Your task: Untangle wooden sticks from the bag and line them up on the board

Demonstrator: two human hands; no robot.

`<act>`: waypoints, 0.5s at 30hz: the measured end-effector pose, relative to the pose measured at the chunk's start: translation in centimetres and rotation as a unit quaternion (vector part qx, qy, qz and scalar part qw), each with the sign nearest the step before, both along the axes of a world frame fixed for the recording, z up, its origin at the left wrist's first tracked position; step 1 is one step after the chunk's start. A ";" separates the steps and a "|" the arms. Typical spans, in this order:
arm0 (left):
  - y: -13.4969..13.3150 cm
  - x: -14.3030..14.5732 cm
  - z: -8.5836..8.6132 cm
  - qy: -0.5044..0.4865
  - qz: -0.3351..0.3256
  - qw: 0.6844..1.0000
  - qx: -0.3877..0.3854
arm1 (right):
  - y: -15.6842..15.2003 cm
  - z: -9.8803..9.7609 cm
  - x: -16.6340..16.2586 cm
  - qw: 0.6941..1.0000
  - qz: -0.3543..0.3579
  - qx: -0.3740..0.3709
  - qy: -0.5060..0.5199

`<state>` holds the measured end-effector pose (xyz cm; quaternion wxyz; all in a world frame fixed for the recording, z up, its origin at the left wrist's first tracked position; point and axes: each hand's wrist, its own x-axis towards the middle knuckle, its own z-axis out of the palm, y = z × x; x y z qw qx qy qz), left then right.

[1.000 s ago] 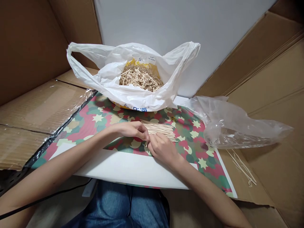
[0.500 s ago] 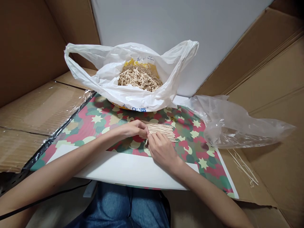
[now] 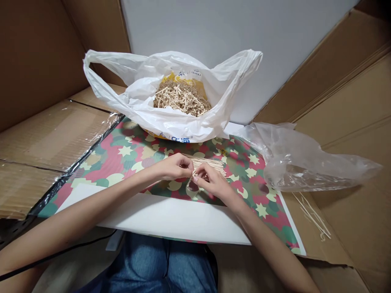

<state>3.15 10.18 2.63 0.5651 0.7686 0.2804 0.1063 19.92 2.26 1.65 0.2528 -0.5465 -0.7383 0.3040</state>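
Observation:
A flat bundle of thin wooden sticks (image 3: 210, 165) lies on a camouflage-print mat (image 3: 122, 162), its strands running sideways. My left hand (image 3: 175, 167) is curled at the bundle's left end, fingertips against the sticks. My right hand (image 3: 214, 182) pinches close to those fingertips, and a pale stick end (image 3: 194, 174) shows between them. My fingers hide part of the bundle. Beyond it, a white plastic bag (image 3: 134, 81) holds a tangled heap of similar wooden sticks (image 3: 182, 98) over something yellow.
A crumpled clear plastic bag (image 3: 305, 162) lies to the right of the mat. Several loose sticks (image 3: 311, 215) rest on the cardboard (image 3: 332, 236) at the lower right. A white board (image 3: 165, 215) lies along the mat's near side. A black cable (image 3: 55, 254) crosses below my left forearm.
My right hand has drawn in toward my left, its fingers closing to a tighter pinch. My left hand has shifted slightly, and the bundle stays in about the same place.

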 end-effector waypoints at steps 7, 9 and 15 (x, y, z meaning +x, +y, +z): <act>-0.2 -0.6 -0.1 0.044 -0.051 0.998 0.019 | -0.6 -0.1 -0.8 0.999 -0.016 0.035 -0.015; -0.3 -0.6 -0.2 0.044 -0.051 0.998 0.004 | -0.7 -0.2 -1.0 0.999 -0.018 0.037 -0.020; -0.6 -0.5 -0.3 0.026 -0.038 0.999 -0.019 | -0.7 -0.1 -0.9 0.997 -0.049 -0.028 0.052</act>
